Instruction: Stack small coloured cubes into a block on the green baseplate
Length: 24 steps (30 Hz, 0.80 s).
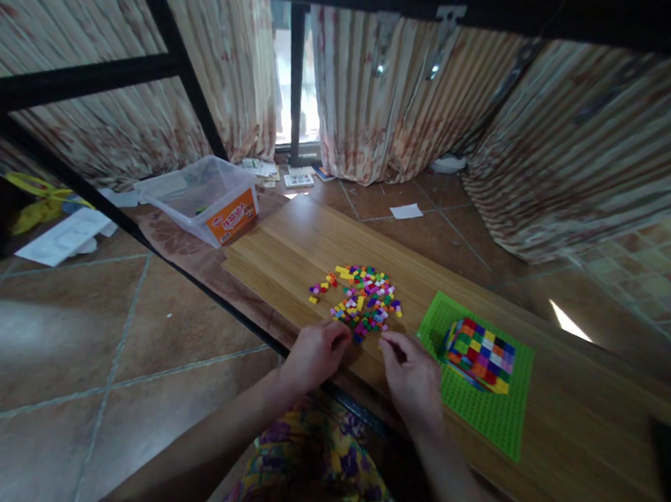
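A loose pile of small coloured toy bricks point(370, 292) is spread on the wooden board point(302, 234) in front of me. My left hand point(321, 352) is at the pile's near edge, its fingers curled closed; what they hold, if anything, is hidden. Just right of it, my right hand point(413, 373) has thumb and forefinger pinched together at the near right of the pile. A pink brick shows by those fingertips, but I cannot tell whether it is gripped. Farther right, a multicoloured block of joined bricks point(480, 354) stands on a green studded baseplate point(484, 423).
At the board's far left end is a clear plastic tub point(184, 208) with an orange label. A black metal bar point(224, 305) runs along the near side. Papers point(299, 179) lie on the tiled floor by the striped curtains point(367, 101). Black framing crosses overhead.
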Tool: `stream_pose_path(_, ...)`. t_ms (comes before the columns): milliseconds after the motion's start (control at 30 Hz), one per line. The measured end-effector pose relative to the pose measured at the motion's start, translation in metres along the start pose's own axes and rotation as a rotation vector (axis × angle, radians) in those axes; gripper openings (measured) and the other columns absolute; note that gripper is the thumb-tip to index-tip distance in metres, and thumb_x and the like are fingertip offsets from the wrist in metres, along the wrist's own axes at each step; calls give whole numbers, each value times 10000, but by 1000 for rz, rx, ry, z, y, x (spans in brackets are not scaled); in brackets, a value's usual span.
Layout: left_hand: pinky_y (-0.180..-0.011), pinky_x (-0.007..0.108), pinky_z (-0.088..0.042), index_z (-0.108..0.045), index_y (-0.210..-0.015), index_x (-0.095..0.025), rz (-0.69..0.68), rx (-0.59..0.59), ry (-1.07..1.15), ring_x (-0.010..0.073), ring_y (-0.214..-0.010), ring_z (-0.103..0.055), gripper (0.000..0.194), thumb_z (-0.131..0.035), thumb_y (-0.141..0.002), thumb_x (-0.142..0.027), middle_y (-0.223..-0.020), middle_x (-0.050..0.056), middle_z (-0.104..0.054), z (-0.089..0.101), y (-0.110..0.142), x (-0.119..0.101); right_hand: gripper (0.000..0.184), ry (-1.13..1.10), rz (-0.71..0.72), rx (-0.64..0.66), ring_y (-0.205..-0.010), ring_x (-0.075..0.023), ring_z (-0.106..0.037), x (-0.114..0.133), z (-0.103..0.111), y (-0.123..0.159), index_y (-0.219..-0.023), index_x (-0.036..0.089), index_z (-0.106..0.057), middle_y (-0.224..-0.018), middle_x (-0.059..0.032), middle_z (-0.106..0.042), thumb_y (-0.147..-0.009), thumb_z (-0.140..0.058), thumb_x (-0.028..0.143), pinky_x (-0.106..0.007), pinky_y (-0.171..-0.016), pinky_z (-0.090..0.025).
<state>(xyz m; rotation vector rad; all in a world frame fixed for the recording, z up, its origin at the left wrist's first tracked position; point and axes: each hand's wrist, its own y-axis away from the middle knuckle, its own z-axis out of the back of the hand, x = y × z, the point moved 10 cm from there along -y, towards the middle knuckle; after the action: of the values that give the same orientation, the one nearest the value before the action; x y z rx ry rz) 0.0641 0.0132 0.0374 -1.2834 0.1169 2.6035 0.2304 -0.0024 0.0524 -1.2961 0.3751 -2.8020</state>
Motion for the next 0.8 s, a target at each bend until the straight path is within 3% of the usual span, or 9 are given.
stream_pose_path(167,-751,268,-476,-605,-912,-209,-6,-30,-214,178,-848,-631,134,-472,-899,-195,-911,52,-657,-9,-8,3,225,220,136,-20,-837,-198,-639,2,-6,-9,-942,190,-698,-884,-69,-701,-924,-492,277,-323,-783,-491)
stream_pose_path(367,-825,295,-504,-559,-1091,-191,-52,-61,-196,191,-938,-625,261,-476,-853,-124,-1019,73,-640,-7,0,-2,234,235,144,-19,-880,-202,-637,8,-13,-15,-1045,186,-682,-960,-78,-689,-920,-497,258,-327,-802,-497)
stream_pose_path(600,-825,312,-501,-585,-1080,-212,-78,-49,-278,204,-958,-611,210,-560,-877,-260,-1027,60,-636,-20,5,-11,246,277,225,98,-906,-210,-612,17,-40,-20,-1050,224,-696,-997,-77,-672,-930,-483,258,-344,-809,-494)
stream_pose_path(800,-768,262,-478,-628,-997,-221,-19,-61,-288,177,-912,-617,159,-491,-917,-239,-957,48,-650,-20,-2,-5,246,254,165,-7,-923,-222,-612,6,-24,-19,-1015,208,-709,-973,-89,-677,-931,-485,265,-375,-848,-497)
